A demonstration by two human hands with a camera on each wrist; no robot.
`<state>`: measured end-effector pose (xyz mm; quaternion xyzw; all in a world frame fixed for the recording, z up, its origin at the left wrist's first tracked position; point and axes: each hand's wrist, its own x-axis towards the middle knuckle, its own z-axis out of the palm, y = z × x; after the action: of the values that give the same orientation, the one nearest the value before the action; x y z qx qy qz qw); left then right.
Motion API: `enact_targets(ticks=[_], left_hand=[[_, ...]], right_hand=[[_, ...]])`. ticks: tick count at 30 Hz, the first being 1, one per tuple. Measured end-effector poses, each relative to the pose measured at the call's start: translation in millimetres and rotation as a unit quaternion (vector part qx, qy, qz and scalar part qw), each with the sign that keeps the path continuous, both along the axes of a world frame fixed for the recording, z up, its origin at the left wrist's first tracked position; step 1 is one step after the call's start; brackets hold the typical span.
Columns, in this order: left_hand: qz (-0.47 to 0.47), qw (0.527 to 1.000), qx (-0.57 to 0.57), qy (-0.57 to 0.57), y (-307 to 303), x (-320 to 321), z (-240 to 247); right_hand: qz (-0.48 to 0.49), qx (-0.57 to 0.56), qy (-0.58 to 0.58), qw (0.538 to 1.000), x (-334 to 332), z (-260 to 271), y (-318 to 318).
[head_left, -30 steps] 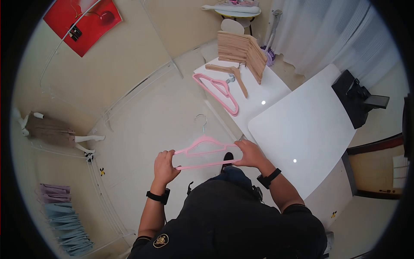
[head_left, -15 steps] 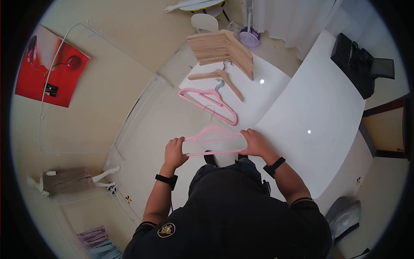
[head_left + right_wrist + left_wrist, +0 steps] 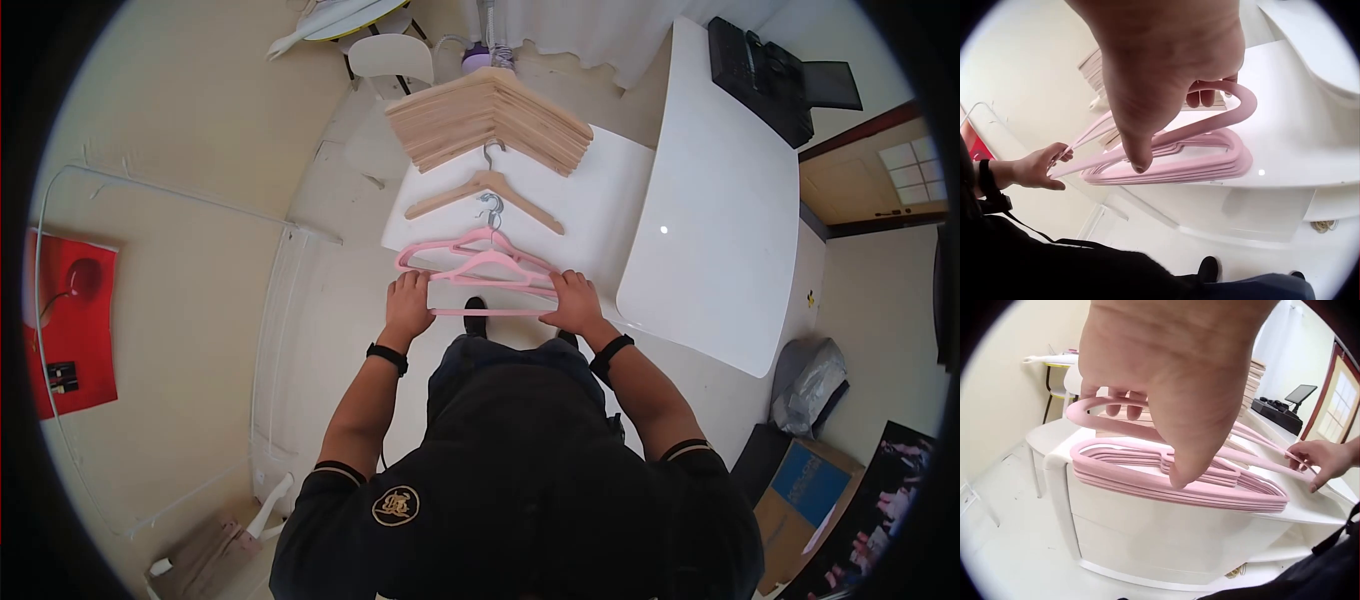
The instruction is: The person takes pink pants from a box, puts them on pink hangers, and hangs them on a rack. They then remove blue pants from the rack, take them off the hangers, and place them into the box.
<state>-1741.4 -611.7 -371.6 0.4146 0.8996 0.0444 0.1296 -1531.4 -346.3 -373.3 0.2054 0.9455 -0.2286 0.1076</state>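
Pink hanger (image 3: pixel 490 312), gripped endwise by left hand (image 3: pixel 408 305) and right hand (image 3: pixel 575 300), has shifted from over the floor to just above the pink stack (image 3: pixel 425 250) at the desk's (image 3: pixel 600 190) near edge.

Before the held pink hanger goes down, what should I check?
1. Grip: ok. The left hand and right hand each hold one end of the held pink hanger.
2. Height: ok. It is above the pink stack, with a gap visible in both wrist views.
3. Stack: ok. It lies flat by the near edge of the white table.
4. Hook lined up with the stack's hooks: cannot tell.
5. Clearance from the wooden hanger beyond: cannot tell.
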Motion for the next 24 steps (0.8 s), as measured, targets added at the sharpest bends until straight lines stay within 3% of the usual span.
enact_targets(ticks=[8,10,13,24], left_hand=[[-0.072,0.997,-0.038,-0.011,21,-63,-39],[-0.076,0.993,-0.073,-0.055,25,-72,-42],[-0.09,0.992,-0.086,-0.018,25,-80,-57],[-0.117,0.985,-0.098,-0.08,33,-93,-72]], right_hand=[[-0.134,0.019,-0.077,0.988,-32,-18,-33],[-0.143,0.021,-0.088,0.986,-37,-23,-36],[-0.144,0.034,-0.082,0.986,-45,-34,-37],[-0.159,0.045,-0.124,0.978,-55,-51,-34]])
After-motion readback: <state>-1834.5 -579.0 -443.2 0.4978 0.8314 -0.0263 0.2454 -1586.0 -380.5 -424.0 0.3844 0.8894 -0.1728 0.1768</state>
